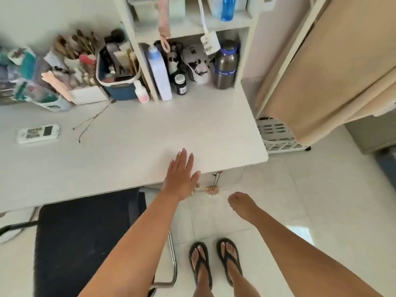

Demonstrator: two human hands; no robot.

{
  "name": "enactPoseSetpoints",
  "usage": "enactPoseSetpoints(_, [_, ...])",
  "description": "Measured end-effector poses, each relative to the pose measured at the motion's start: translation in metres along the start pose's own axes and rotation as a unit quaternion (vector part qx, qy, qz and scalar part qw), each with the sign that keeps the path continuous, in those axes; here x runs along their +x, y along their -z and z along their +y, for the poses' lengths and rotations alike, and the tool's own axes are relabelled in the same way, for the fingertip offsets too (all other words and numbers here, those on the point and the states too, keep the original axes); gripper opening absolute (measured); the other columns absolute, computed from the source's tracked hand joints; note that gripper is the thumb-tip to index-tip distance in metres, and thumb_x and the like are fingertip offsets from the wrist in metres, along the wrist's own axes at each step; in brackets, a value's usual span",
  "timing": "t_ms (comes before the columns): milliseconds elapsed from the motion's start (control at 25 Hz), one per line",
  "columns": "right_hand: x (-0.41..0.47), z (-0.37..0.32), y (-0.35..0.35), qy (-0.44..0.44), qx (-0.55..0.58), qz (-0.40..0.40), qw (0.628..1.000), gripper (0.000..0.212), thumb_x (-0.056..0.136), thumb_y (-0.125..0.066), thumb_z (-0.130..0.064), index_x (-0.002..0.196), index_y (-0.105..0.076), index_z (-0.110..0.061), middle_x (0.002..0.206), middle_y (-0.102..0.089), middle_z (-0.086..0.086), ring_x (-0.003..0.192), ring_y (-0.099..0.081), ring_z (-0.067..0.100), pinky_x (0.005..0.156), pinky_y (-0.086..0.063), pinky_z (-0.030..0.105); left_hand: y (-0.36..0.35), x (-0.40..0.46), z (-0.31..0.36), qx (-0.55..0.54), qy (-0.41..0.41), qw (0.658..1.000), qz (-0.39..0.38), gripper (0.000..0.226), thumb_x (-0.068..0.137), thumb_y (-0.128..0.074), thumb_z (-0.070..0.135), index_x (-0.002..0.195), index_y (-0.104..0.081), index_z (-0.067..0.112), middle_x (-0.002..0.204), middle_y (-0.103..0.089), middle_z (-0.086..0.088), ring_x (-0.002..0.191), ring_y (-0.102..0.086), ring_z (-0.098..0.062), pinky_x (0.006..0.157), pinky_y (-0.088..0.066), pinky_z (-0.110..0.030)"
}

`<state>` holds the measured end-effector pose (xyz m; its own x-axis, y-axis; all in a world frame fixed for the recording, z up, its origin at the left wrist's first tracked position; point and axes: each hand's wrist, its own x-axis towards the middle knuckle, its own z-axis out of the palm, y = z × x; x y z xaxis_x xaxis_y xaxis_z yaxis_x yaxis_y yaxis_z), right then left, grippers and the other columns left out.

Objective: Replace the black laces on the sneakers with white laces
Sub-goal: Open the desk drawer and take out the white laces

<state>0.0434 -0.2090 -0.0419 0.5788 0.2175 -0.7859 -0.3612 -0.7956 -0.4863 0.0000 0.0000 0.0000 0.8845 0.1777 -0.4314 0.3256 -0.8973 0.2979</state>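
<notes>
Sneakers and laces, black or white, are nowhere in view as a person in flip-flops (215, 262) stands at the near right corner of a white desk (128, 146). Left hand (181, 176) hovers flat over the desk's near edge, fingers straight and together, holding nothing. Right hand (237, 202) hangs over the tiled floor beyond the corner, fingers loosely curled, empty. A black chair (85, 243) sits tucked under the near edge; the lacing job looks unstarted.

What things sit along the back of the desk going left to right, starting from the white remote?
White remote → white box of brushes → blue bin → small pink-based bottle → tall white bottle → small dark jar → steel flask.
</notes>
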Motion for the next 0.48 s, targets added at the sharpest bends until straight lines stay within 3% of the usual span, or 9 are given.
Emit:
enactPoseSetpoints(80, [0.026, -0.008, -0.004, 0.002, 0.01, 0.049, 0.999, 0.017, 0.094, -0.045, -0.018, 0.104, -0.058, -0.014, 0.104, -0.054, 0.007, 0.087, -0.054, 0.021, 0.07, -0.036, 0.021, -0.015, 0.022, -0.009, 0.049, -0.004, 0.999, 0.021, 0.062, 0.1, -0.009, 0.048, 0.149, 0.013, 0.017, 0.154, 0.025, -0.007, 0.142, 0.023, -0.019, 0.115, 0.013, -0.036])
enactPoseSetpoints(160, [0.049, -0.027, -0.002, -0.005, 0.062, 0.088, 0.994, 0.033, 0.096, -0.045, -0.022, 0.127, -0.049, -0.012, 0.111, -0.055, 0.007, 0.098, -0.055, 0.024, 0.076, -0.037, 0.022, -0.032, 0.031, -0.019, 0.096, -0.005, 0.994, 0.042, 0.073, 0.086, 0.017, 0.059, 0.146, 0.02, 0.016, 0.151, 0.029, -0.007, 0.14, 0.027, -0.018, 0.114, 0.015, -0.038])
enactPoseSetpoints(240, [0.067, -0.041, -0.001, 0.021, 0.093, 0.089, 0.992, 0.027, 0.096, -0.045, -0.023, 0.118, -0.053, -0.01, 0.101, -0.057, 0.006, 0.086, -0.052, 0.019, 0.067, -0.039, 0.022, -0.046, 0.031, -0.022, 0.102, -0.028, 0.992, 0.073, 0.085, 0.073, 0.035, 0.062, 0.142, 0.02, 0.016, 0.148, 0.03, -0.005, 0.137, 0.028, -0.016, 0.114, 0.015, -0.039])
enactPoseSetpoints(320, [0.077, -0.051, -0.005, 0.03, 0.087, 0.059, 0.994, 0.016, 0.097, -0.046, -0.021, 0.1, -0.058, -0.011, 0.093, -0.057, 0.007, 0.078, -0.052, 0.019, 0.056, -0.035, 0.017, -0.053, 0.032, -0.027, 0.099, -0.044, 0.989, 0.104, 0.08, 0.082, 0.026, 0.06, 0.145, 0.008, 0.014, 0.153, 0.015, -0.008, 0.142, 0.015, -0.019, 0.116, 0.009, -0.04])
enactPoseSetpoints(400, [0.086, -0.053, -0.014, 0.039, 0.051, 0.065, 0.996, 0.021, 0.098, -0.044, -0.019, 0.108, -0.06, -0.009, 0.101, -0.06, 0.012, 0.095, -0.058, 0.027, 0.065, -0.039, 0.022, -0.054, 0.035, -0.029, 0.102, -0.039, 0.985, 0.132, 0.072, 0.095, 0.008, 0.055, 0.147, -0.007, 0.009, 0.156, -0.01, -0.015, 0.145, -0.005, -0.026, 0.116, 0.0, -0.042])
enactPoseSetpoints(480, [0.094, -0.048, -0.024, 0.027, 0.004, 0.099, 0.995, 0.028, 0.098, -0.04, -0.02, 0.107, -0.061, -0.005, 0.102, -0.062, 0.01, 0.104, -0.057, 0.031, 0.071, -0.041, 0.028, -0.054, 0.036, -0.028, 0.1, -0.032, 0.986, 0.13, 0.07, 0.096, 0.005, 0.054, 0.147, -0.011, 0.008, 0.155, -0.017, -0.017, 0.144, -0.011, -0.027, 0.116, -0.004, -0.043])
